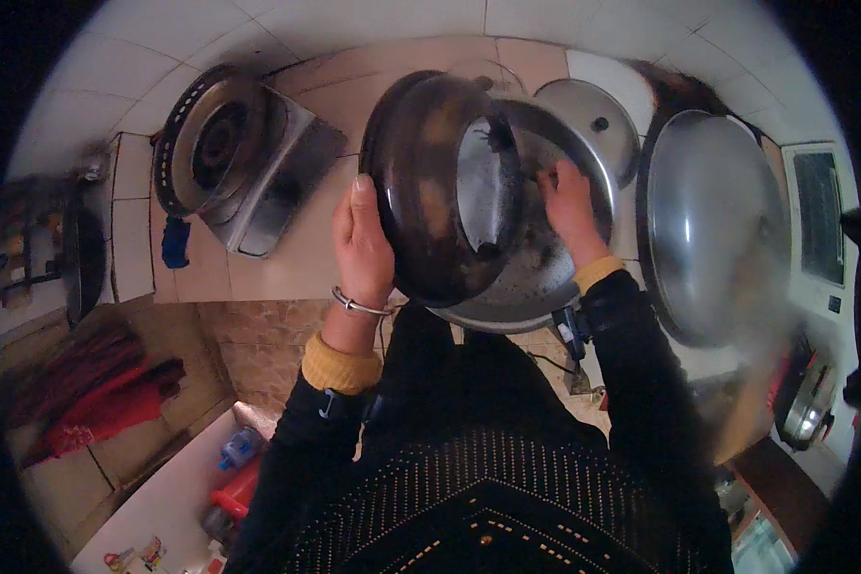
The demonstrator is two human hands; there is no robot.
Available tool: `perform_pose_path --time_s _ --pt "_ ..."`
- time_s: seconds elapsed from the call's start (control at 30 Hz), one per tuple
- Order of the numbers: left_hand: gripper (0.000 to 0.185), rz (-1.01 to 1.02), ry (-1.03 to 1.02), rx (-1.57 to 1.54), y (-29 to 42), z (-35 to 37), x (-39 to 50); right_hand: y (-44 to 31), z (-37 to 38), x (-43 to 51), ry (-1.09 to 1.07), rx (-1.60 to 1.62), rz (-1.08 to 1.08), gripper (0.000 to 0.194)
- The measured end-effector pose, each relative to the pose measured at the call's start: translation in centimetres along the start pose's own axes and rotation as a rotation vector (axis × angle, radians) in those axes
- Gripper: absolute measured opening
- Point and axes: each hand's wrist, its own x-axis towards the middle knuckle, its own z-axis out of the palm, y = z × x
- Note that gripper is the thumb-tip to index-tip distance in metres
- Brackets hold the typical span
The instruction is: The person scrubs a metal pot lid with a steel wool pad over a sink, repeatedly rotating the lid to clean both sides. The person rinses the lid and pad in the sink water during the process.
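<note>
My left hand [364, 237] grips the rim of a dark brown round pan [423, 194], tipped up on its side. The pan's pale, shiny flat base [482, 190] faces right and has dark marks at its edge. Beneath and to the right lies a wide metal basin [597, 154], its inside speckled with dark bits. My right hand [568, 208] is over the inside of the basin with its fingers bent together. Whether anything is between those fingers cannot be made out. The pan hides the left part of the basin.
At the left stands a gas stove burner [219, 140] with a steel panel. A metal lid [592, 125] leans behind the basin. A large domed lid [717, 222] covers a big pan at the right, with haze around it. Red cloth [107, 409] lies low at the left.
</note>
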Motion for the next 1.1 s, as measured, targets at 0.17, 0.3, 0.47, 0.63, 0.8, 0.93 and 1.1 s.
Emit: perform_pose_path --time_s 0.17,0.3,0.47,0.63,0.8,0.93,1.1 --pt "0.041 0.248 -0.004 0.214 0.3 -0.7 -0.6 1.1 2.7 -4.3 -0.224 -0.410 -0.261 0.043" --pt "0.041 0.355 -0.037 0.305 -0.4 -0.9 -0.5 2.8 2.7 -4.6 -0.377 -0.348 -0.310 0.049" --pt "0.040 0.329 -0.117 0.241 -0.6 0.2 -0.2 0.9 -1.4 -1.6 -0.097 0.378 -0.033 0.038" --pt "0.040 0.325 -0.198 0.279 0.9 1.9 0.5 -6.6 -9.0 -0.8 0.053 0.630 -0.090 0.028" --pt "0.038 0.294 -0.262 0.436 2.5 3.0 0.7 -14.4 -12.6 -1.6 0.288 0.511 -0.529 0.019" --pt "0.034 0.359 -0.283 0.382 2.7 3.6 0.7 -16.8 -10.4 -2.6 0.321 0.264 -0.772 0.020" --pt "0.033 0.374 -0.300 0.575 2.4 3.3 0.2 -13.3 -8.1 3.8 0.304 0.316 -0.482 0.023"
